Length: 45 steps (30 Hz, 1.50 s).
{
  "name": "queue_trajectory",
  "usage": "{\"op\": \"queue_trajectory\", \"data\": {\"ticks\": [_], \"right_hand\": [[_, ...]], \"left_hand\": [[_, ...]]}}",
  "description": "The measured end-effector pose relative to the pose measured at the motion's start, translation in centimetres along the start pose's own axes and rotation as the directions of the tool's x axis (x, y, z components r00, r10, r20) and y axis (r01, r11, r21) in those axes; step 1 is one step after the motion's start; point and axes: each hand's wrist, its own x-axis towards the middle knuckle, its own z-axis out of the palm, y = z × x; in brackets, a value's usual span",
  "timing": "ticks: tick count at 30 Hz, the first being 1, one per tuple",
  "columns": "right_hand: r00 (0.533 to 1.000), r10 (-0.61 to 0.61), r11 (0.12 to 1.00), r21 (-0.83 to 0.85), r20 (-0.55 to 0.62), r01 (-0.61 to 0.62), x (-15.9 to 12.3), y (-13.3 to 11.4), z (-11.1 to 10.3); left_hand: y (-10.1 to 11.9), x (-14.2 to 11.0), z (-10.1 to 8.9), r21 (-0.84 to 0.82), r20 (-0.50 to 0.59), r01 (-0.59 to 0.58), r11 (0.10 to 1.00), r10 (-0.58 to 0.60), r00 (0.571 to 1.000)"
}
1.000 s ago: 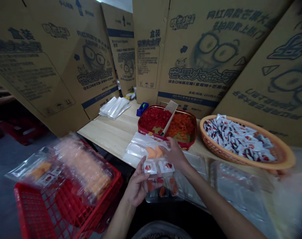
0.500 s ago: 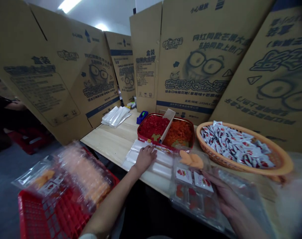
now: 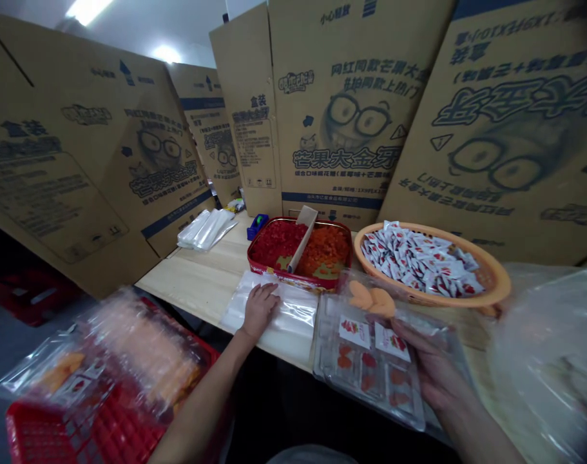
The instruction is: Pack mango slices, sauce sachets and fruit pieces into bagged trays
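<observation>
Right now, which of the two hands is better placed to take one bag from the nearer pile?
Left, I think: the left hand rests on the nearer bags, while the right hand holds the tray.

A pale wooden table (image 3: 177,276) with visible plank grain carries it all. At its far left end lies a stack of clear bags (image 3: 207,228), with a blue tape dispenser (image 3: 257,226) just beside a red tin (image 3: 300,252). Right of the tin sits an orange oval basket (image 3: 497,276) — its rim close by the tin. Flat clear sleeves (image 3: 293,316) lie along the near edge, in front of the tin — the left hand (image 3: 260,309) resting on them.
</observation>
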Motion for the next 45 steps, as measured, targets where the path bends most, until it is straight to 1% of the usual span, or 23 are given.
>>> {"op": "queue_trajectory", "data": {"ticks": [4,6,9,11,14,16,19,21,24,26,28,29,30,31,32,34,36,37,39,42,45], "right_hand": [[1.0,0.002,0.999,0.05,-0.027,0.0,-0.5,0.0,0.2],[1.0,-0.003,0.998,0.068,-0.01,0.004,-0.7,0.2,0.6],[0.999,0.03,0.993,0.11,0.03,-0.033,-0.9,1.0,1.5],[0.997,0.035,0.992,0.119,0.07,-0.043,-0.9,1.8,2.1],[0.992,0.0,0.996,0.092,0.128,-0.012,-0.8,3.0,2.9],[0.99,-0.013,0.997,0.083,0.137,0.001,-0.7,3.5,3.3],[0.987,0.015,0.996,0.08,0.157,-0.028,-0.5,3.7,3.8],[0.982,0.043,0.996,0.075,0.184,-0.057,-0.4,3.7,3.9],[0.976,0.071,0.995,0.055,0.204,-0.083,-0.4,3.4,3.5],[0.969,0.104,0.993,0.036,0.223,-0.115,-0.5,3.2,3.1],[0.962,0.122,0.991,0.019,0.243,-0.13,-0.7,2.9,2.6],[0.96,0.12,0.992,0.011,0.253,-0.126,-0.8,2.8,2.5],[0.959,0.115,0.993,0.0,0.26,-0.119,-0.9,2.7,2.3],[0.957,0.115,0.993,-0.013,0.268,-0.116,-0.9,2.6,2.1],[0.953,0.121,0.993,-0.025,0.276,-0.119,-1.0,2.5,1.9],[0.943,0.154,0.988,-0.039,0.296,-0.149,-1.1,2.4,1.5],[0.93,0.19,0.982,-0.041,0.314,-0.187,-1.3,2.3,1.2],[0.924,0.204,0.979,-0.04,0.323,-0.202,-1.5,2.3,1.2],[0.922,0.207,0.978,-0.038,0.328,-0.206,-1.7,2.2,1.1],[0.945,0.17,0.985,-0.036,0.28,-0.166,-1.9,2.0,1.2],[0.974,0.158,0.987,0.003,0.161,-0.16,-1.7,1.7,0.9]], "left_hand": [[2.3,-0.1,-0.5,-0.016,-0.112,-0.002,1.0,0.0,0.994],[3.6,-0.3,-0.7,-0.033,-0.164,-0.002,0.999,-0.004,0.986],[6.0,-0.8,-0.7,-0.052,-0.23,0.001,0.999,-0.013,0.973],[7.7,-1.4,-0.5,-0.111,-0.268,0.035,0.993,-0.064,0.961],[9.9,-2.4,0.3,-0.279,-0.27,0.137,0.951,-0.214,0.939],[10.9,-3.1,1.0,-0.416,-0.228,0.198,0.887,-0.313,0.922],[11.6,-4.3,2.1,-0.605,-0.153,0.251,0.756,-0.419,0.895],[11.6,-5.0,2.6,-0.687,-0.103,0.259,0.679,-0.443,0.89],[11.2,-5.6,2.4,-0.78,0.007,0.293,0.552,-0.462,0.887],[10.5,-5.5,2.0,-0.819,0.13,0.376,0.434,-0.497,0.858],[9.7,-5.3,1.6,-0.813,0.304,0.502,0.295,-0.52,0.798],[9.2,-5.2,1.6,-0.791,0.392,0.562,0.241,-0.506,0.768],[8.8,-5.1,1.7,-0.763,0.467,0.613,0.206,-0.479,0.743],[8.5,-5.1,1.9,-0.737,0.518,0.647,0.197,-0.45,0.727],[8.2,-5.2,2.1,-0.718,0.543,0.662,0.212,-0.424,0.725],[8.0,-5.4,2.8,-0.703,0.532,0.653,0.282,-0.402,0.745],[8.2,-5.5,3.3,-0.695,0.5,0.638,0.33,-0.415,0.76],[8.5,-5.6,3.5,-0.696,0.491,0.635,0.336,-0.423,0.762],[8.9,-5.5,3.7,-0.703,0.49,0.636,0.318,-0.431,0.757],[9.3,-5.2,3.5,-0.719,0.458,0.622,0.311,-0.461,0.76],[9.2,-5.0,3.1,-0.724,0.358,0.581,0.372,-0.517,0.777]]}}
